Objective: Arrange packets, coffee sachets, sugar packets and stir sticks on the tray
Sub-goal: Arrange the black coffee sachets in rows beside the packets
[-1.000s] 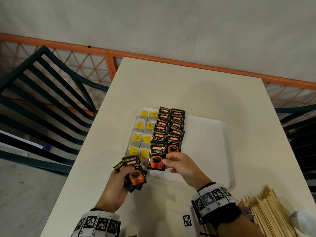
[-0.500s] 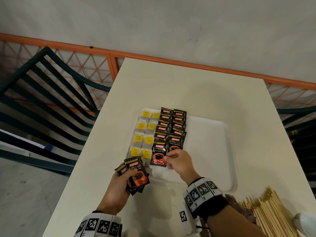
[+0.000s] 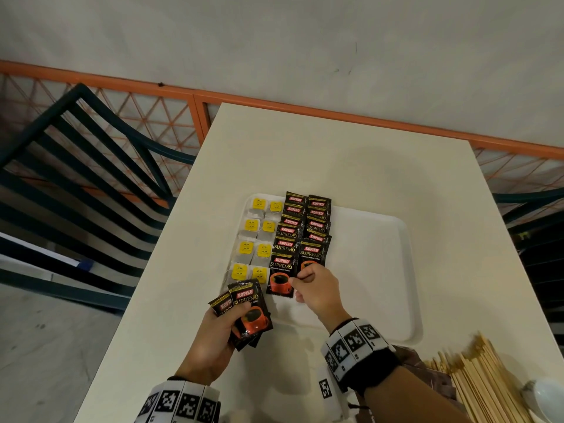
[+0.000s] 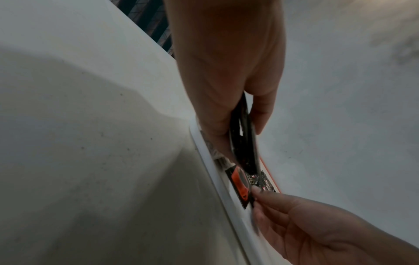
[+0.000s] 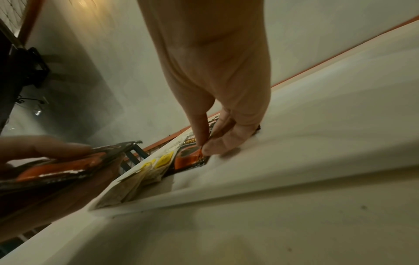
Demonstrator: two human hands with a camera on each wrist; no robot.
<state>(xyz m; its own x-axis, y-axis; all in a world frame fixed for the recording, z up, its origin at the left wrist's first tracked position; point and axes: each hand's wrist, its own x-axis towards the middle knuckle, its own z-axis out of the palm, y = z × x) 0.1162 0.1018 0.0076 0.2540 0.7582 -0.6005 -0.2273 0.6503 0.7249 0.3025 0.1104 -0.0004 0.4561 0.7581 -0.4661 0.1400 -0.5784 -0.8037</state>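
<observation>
Right hand (image 3: 317, 290) pinches the nearest sachet's (image 3: 282, 276) edge on the tray (image 3: 396, 300), left half. Left hand (image 3: 213, 340) grips spare sachets (image 3: 248, 312) at 7 o'clock. Tray's 3 o'clock side lies bare.

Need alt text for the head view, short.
Right hand pinches the nearest coffee sachet on a white tray, beside yellow-tagged packets. Left hand holds spare sachets; stir sticks lie off-tray.

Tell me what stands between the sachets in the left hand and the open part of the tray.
The right hand, which pinches the nearest coffee sachet on the tray, lies between the left hand and its sachets and the bare area.
</observation>
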